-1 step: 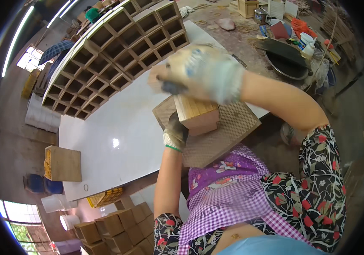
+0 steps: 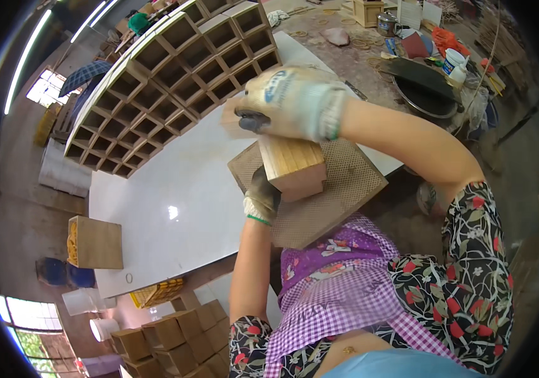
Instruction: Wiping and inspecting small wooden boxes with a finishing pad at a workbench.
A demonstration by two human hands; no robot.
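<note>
My left hand (image 2: 261, 196), in a dirty white glove with dark fingers, grips the left side of a light wooden box (image 2: 293, 165). The box rests tilted on a brown mesh-textured board (image 2: 339, 189) close to my apron. Over the far end of the box, my gloved right hand (image 2: 285, 104) is curled round a pale brown block-like piece (image 2: 235, 118), its dark thumb tucked against it. The right hand hides that end of the box and most of the held piece. Whether the piece touches the box, I cannot tell.
A white table (image 2: 156, 220) bears several rows of stacked wooden boxes (image 2: 175, 75) at its far side. A box with yellow contents (image 2: 96, 242) stands at the left. More boxes (image 2: 169, 337) are piled lower left. A black basin (image 2: 430, 94) and clutter lie at the right.
My right hand has shifted slightly left and shows with less blur. My left hand and the wooden box stay in nearly the same place.
</note>
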